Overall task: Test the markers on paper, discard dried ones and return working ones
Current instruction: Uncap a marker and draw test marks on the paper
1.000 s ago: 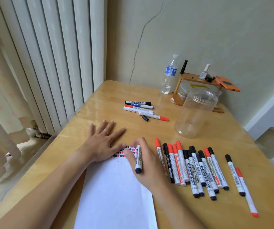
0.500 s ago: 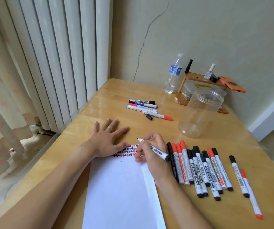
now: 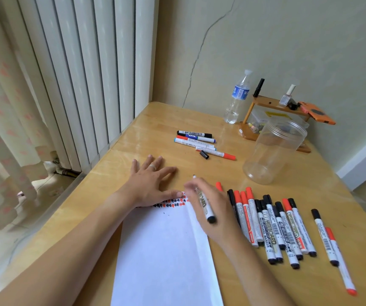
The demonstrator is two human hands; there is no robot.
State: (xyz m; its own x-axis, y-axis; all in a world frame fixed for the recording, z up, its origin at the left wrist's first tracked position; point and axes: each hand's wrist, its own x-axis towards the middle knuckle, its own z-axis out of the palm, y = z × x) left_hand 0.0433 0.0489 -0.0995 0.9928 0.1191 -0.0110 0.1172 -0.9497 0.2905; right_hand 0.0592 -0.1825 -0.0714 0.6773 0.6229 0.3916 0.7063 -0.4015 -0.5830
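head view: right hand (image 3: 208, 208) grips marker (image 3: 203, 200); left hand (image 3: 150, 184) flat on paper (image 3: 164, 250)

There are two hands, the left hand (image 3: 149, 184) and the right hand (image 3: 213, 208), and one sheet of paper (image 3: 164, 250). One marker (image 3: 204, 206) sits in the right hand's grip. The near row (image 3: 270, 235) has about eleven markers (they overlap, so this is rough), with a separate pair (image 3: 323, 237) beside it. The far group (image 3: 194, 140) has four or five, plus one loose black cap (image 3: 204, 154). One clear jar (image 3: 274, 151), one water bottle (image 3: 237, 100) and one wooden rack (image 3: 272, 102) make up the rest.
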